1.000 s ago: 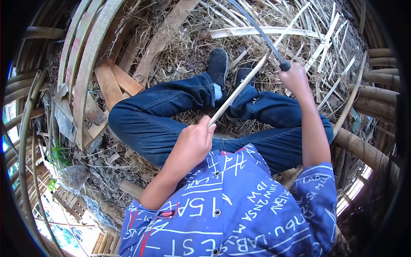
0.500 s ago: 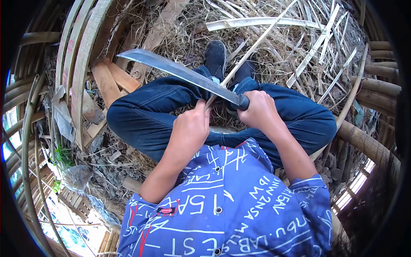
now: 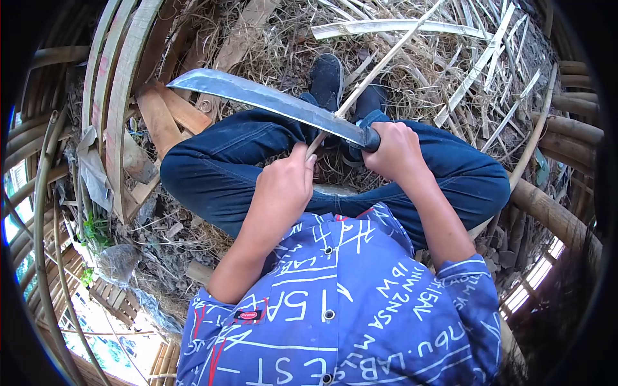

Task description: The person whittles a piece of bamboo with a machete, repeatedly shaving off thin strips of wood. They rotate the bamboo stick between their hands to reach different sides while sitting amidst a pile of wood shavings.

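Observation:
My right hand [image 3: 397,152] is closed around the dark handle of a machete [image 3: 270,106]. Its broad grey blade points left across my lap, the tip above my left knee. A long, thin bamboo strip [image 3: 386,59] slants from between my legs toward the upper right, and the blade crosses it, seemingly touching. Just on the near side of the blade, my left hand [image 3: 284,183] grips the strip's lower end with thumb and fingers. The strip's tail inside that hand is hidden.
Fibrous shavings [image 3: 283,45] cover the ground around my shoes [image 3: 326,80]. Flat split bamboo strips [image 3: 399,27] lie ahead and to the right. Curved wooden slats [image 3: 129,83] stand at the left, beside brown wood pieces [image 3: 158,119]. A thick bamboo pole [image 3: 547,209] lies at the right.
My right hand and the machete have moved a little away from my body along the strip, and more of the blade's flat face shows. My left hand keeps its hold, nearly still.

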Tool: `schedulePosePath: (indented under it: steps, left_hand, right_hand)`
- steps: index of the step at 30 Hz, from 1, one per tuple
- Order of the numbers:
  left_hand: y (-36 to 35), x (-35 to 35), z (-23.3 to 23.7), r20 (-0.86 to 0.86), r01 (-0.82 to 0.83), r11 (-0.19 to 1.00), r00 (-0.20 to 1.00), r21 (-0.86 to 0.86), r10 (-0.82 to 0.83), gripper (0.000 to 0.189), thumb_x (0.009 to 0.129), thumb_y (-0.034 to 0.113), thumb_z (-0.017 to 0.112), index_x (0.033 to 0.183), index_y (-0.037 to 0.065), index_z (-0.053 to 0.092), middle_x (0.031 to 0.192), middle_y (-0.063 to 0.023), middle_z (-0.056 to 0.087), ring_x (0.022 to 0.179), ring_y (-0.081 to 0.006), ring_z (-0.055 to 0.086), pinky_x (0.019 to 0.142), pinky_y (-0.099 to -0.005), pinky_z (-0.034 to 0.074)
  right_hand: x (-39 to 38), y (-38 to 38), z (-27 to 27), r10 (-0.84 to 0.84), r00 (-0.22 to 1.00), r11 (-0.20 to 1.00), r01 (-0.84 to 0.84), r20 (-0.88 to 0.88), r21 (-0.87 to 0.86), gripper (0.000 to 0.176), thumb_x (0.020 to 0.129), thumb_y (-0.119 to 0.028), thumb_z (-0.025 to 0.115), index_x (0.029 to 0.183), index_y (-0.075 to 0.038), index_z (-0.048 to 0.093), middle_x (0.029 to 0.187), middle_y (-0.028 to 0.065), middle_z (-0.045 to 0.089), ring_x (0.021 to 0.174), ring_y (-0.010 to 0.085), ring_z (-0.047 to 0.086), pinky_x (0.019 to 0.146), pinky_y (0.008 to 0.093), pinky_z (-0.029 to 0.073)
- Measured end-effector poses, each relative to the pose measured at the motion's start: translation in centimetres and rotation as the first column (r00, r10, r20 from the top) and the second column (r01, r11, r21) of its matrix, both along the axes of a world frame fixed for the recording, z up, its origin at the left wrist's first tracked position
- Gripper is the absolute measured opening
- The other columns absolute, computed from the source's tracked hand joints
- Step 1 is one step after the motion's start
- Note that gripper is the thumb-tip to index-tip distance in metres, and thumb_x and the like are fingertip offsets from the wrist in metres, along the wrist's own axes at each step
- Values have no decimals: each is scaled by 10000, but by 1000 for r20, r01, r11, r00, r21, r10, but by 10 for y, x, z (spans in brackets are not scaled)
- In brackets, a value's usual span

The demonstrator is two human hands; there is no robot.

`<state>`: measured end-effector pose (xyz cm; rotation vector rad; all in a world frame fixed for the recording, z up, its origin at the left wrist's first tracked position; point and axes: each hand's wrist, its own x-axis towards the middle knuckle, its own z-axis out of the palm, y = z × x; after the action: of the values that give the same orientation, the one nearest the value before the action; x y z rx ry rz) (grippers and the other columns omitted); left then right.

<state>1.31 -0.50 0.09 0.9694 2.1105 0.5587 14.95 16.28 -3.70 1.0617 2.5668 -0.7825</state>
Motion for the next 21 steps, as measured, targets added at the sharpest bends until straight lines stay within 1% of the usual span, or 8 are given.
schedulePosePath:
  steps: [2,4,8,10,14,16,18,21]
  left_hand:
    - [0,-1,3,-3,2,1000,1000,-3,-2,202,972,177,482,923,-14,527,660,-277,576,674,-478,580,587,-547,424]
    - [-1,-2,4,0,12,1000,1000,-3,-12,205,974,177,479,921,-16,527,657,-278,574,673,-478,580,586,-545,423]
    - [1,-1,1,24,11,1000,1000,-7,-11,207,974,176,480,919,-19,524,650,-276,571,669,-480,576,580,-541,422]
    - [-1,-1,-1,20,3,1000,1000,-2,-3,206,973,175,482,918,-19,524,647,-276,569,667,-481,575,578,-540,421]
    - [-2,-2,-4,20,9,1000,1000,18,-9,207,972,172,485,908,-20,523,639,-277,560,662,-482,571,572,-536,414]
    - [-4,-1,-3,25,6,1000,1000,11,-6,209,972,173,486,904,-21,523,637,-277,557,662,-482,570,571,-535,413]
    - [-3,-3,-2,-7,37,999,999,22,-37,213,961,173,502,875,-20,534,626,-265,586,626,-447,604,572,-529,470]
    - [-4,-5,-4,-3,45,998,999,35,-45,217,960,172,504,871,-23,536,624,-267,582,628,-447,602,574,-527,470]
  right_hand:
    - [-4,0,2,12,999,1000,-11,-34,15,148,657,-214,676,732,-86,677,719,184,666,725,374,662,690,465,535]
    - [-6,0,9,-15,1000,999,14,-4,-36,128,668,-164,676,729,-53,656,714,204,650,743,408,637,721,479,521]
    - [-1,-1,2,-11,1000,1000,11,-15,-18,132,662,-169,684,729,-59,658,717,198,655,741,405,639,716,478,524]
    - [1,-1,-3,24,999,999,-24,-25,36,149,652,-226,679,733,-100,673,714,163,669,735,361,665,692,457,536]
    - [1,3,-6,20,1000,999,-20,-15,32,155,648,-229,681,732,-99,672,717,160,670,731,359,665,695,456,536]
    - [2,4,-8,44,999,998,-43,-31,44,165,643,-237,687,729,-97,670,722,155,672,730,354,667,697,453,536]
    - [2,5,-7,59,998,996,-56,-34,62,170,642,-240,688,730,-96,670,722,153,673,730,353,668,696,451,536]
    - [2,6,-8,79,996,994,-76,-35,78,180,640,-246,692,733,-94,671,724,152,675,729,351,669,694,449,536]
